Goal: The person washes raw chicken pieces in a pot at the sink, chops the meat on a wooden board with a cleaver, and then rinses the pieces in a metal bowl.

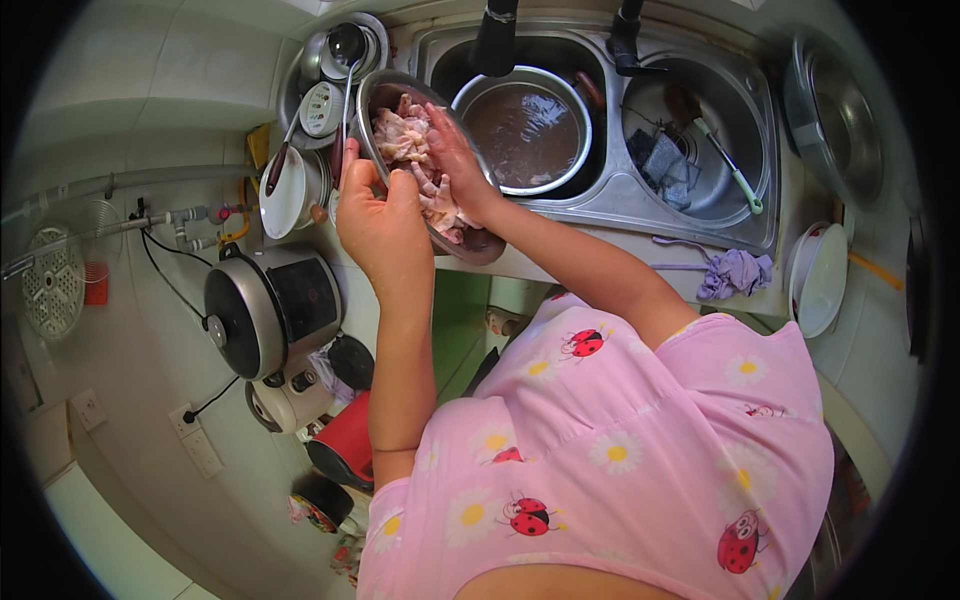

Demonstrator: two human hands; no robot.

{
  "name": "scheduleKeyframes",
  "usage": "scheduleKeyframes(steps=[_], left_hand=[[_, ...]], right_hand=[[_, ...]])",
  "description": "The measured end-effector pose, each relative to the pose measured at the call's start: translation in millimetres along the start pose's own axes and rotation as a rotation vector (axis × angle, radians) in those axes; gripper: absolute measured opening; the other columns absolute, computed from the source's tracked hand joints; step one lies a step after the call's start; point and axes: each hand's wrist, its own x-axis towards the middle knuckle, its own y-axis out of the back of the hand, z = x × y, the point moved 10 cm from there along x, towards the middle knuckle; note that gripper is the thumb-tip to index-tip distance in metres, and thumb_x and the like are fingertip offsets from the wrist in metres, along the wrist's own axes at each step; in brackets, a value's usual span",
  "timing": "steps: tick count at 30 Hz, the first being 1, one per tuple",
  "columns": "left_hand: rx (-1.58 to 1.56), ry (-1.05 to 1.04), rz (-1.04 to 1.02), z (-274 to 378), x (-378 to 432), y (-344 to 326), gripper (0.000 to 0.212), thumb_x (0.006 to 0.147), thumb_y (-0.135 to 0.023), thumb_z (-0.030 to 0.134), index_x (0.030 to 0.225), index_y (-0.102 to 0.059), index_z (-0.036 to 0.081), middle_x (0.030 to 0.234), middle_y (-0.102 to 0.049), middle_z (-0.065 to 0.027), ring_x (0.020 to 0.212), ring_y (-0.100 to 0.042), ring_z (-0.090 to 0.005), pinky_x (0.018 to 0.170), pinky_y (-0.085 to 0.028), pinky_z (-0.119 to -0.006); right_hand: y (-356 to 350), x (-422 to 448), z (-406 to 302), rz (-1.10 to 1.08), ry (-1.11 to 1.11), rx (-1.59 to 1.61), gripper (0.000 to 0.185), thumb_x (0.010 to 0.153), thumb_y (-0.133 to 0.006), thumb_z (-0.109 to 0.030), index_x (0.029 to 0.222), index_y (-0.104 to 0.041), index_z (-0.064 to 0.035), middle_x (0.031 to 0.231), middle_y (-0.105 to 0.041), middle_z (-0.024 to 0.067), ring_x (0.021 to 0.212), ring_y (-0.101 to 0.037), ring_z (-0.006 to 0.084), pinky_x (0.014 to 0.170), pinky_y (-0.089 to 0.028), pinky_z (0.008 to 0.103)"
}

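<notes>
A metal bowl [480, 241] is tilted beside the sink, with pale raw meat pieces [405, 133] inside, some of them shaped like chicken feet. My left hand [382, 214] grips the bowl's near left rim, thumb on the rim; its other fingers are partly hidden. Inside the bowl, my right hand [459, 165] lies against the meat with its fingers stretched out, not curled around a piece. Just right of the bowl, a round metal pot [586, 142] stands in the left sink basin, filled with cloudy brownish water [525, 131].
The right sink basin [739, 199] holds a brush with a pale green handle [731, 165] and grey scouring cloths [667, 166]. Dark faucets [495, 37] hang over the sink. Stacked dishes and a ladle [346, 46] stand left, above an electric cooker [270, 311]. A purple cloth [735, 274] lies on the counter edge.
</notes>
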Motion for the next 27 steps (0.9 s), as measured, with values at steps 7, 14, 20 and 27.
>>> scheduleKeyframes(steps=[7,14,20,27], left_hand=[[0.031,-0.037,0.041,-5,-9,10,0.009,0.07,-0.048,0.002,0.065,-0.045,-0.005,0.115,-0.049,-0.0256,0.112,-0.046,-0.0255,0.081,-0.037,-0.027],[-0.33,0.262,0.093,-68,-35,58,0.009,0.072,-0.05,0.003,0.064,-0.045,0.0,0.072,-0.055,-0.0052,0.062,-0.052,-0.0107,0.054,-0.039,-0.021],[-0.757,0.499,0.438,-172,-111,141,0.018,0.073,-0.053,0.003,0.065,-0.038,0.012,0.052,-0.042,0.0042,0.035,-0.035,-0.0035,0.031,-0.024,-0.018],[-0.828,0.626,0.722,-252,-195,184,0.023,0.072,-0.054,0.003,0.062,-0.036,0.014,0.052,-0.041,0.0054,0.035,-0.032,-0.0038,0.032,-0.022,-0.018]], right_hand=[[0,-12,-1,-0.022,0.0,-0.015,0.053,0.09,-0.03,-0.042,0.131,-0.03,-0.0089,0.133,-0.029,0.016,0.125,-0.024,0.0285,0.103,-0.015,0.034],[-14,-26,-9,-0.07,0.11,-0.614,0.047,0.088,-0.032,-0.043,0.127,-0.038,-0.0153,0.131,-0.034,0.0128,0.123,-0.028,0.0293,0.101,-0.017,0.0397],[-88,-55,-3,-0.548,0.119,-0.841,0.038,0.089,-0.04,-0.031,0.117,-0.049,-0.007,0.124,-0.042,0.0164,0.117,-0.037,0.0288,0.097,-0.028,0.0361],[-49,-35,-11,-0.445,0.02,-0.722,0.023,0.084,-0.049,-0.012,0.103,-0.059,-0.0028,0.093,-0.062,0.0129,0.087,-0.058,0.0205,0.084,-0.041,0.0276]])
